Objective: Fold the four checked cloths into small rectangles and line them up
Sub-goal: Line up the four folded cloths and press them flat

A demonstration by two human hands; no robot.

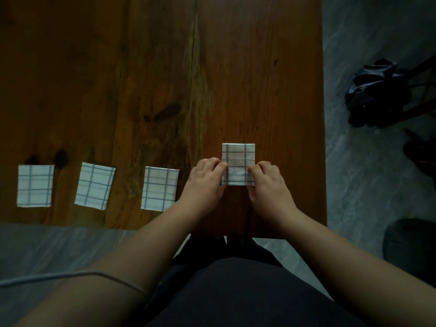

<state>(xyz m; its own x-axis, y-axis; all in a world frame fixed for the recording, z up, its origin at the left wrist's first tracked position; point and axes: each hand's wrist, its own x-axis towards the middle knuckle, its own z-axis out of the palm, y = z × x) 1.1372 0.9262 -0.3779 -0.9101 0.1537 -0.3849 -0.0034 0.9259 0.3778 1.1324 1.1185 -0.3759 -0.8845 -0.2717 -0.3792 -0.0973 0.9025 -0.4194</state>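
Note:
Three white checked cloths lie folded into small rectangles in a row near the table's front edge: the left cloth (35, 185), the second cloth (95, 185), slightly tilted, and the third cloth (160, 188). A fourth folded checked cloth (238, 156) lies to their right, a little farther back. My left hand (205, 182) pinches its left edge. My right hand (269, 182) pinches its right edge. Both hands cover the cloth's lower corners.
The wooden table (165, 79) ends at a right edge (323, 114) close to the fourth cloth. Beyond it is grey floor with a black bag (377, 93) and dark objects. A thin cable (70, 276) crosses my left forearm.

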